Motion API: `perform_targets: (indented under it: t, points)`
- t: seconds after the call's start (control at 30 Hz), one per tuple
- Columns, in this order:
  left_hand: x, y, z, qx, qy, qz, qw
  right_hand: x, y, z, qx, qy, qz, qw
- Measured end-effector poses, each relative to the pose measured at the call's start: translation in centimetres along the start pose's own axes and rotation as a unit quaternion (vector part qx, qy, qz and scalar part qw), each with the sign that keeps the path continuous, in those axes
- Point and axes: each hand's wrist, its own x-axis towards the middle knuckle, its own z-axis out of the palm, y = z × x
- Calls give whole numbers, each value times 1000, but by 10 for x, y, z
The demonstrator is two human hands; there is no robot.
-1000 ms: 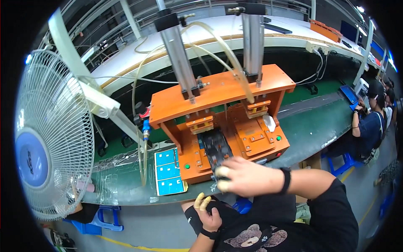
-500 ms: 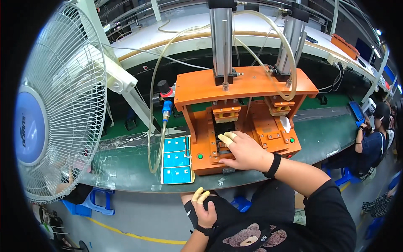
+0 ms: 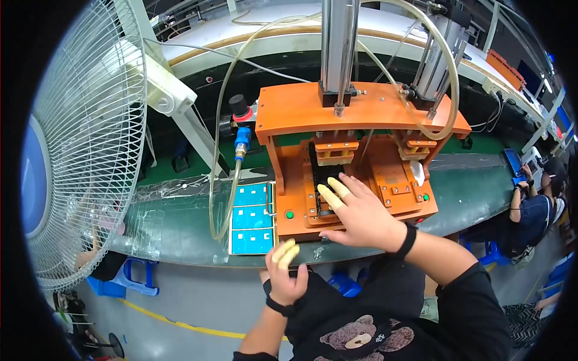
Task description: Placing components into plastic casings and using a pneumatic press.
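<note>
My right hand (image 3: 367,216) reaches over the left station of an orange two-station press (image 3: 295,114), fingers stretched out and palm down. Its fingertips lie over a black piece (image 3: 319,168) seated in that station; whether they touch it I cannot tell. Pale yellow finger cots cover two fingers on each hand. My left hand (image 3: 284,280) hovers at the near bench edge, open and empty, just below a tray of blue sheets (image 3: 242,248) bearing small white pieces. The tray sits against the left side of the press.
A large fan (image 3: 90,150) stands at the left. Clear hoses (image 3: 218,126) loop from the press to a regulator with a blue fitting (image 3: 242,138). Green buttons (image 3: 289,215) sit on the press base. A co-worker (image 3: 536,207) sits at the far right, holding a phone-like device.
My left hand has risen toward the bench edge and the blue sheets. My right hand has shifted slightly right, its fingers still over the left station. The view has tilted a little.
</note>
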Motion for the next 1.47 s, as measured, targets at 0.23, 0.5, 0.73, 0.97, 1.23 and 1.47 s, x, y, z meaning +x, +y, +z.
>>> perform_targets:
  t: [0.23,0.5,0.73,0.97,1.23,1.47]
  points:
    - [68,-34,-16,163,-221,71,959,-72,-61,13,221,88,-53,970]
    - [38,-79,-37,64,-101,-86,989,-106,-74,80,364,-78,20,928]
    - [-5,-83,-26,184,-181,-174,950,-95,-66,115,423,-130,20,897]
    - [-8,-84,-33,121,-189,-192,955,-62,-71,145,439,-108,45,891]
    - [7,-104,-49,63,-147,-204,966,-30,-82,170,347,-89,-4,934]
    - [42,-212,-138,207,-36,-166,964,-28,-88,170,287,-125,-31,949]
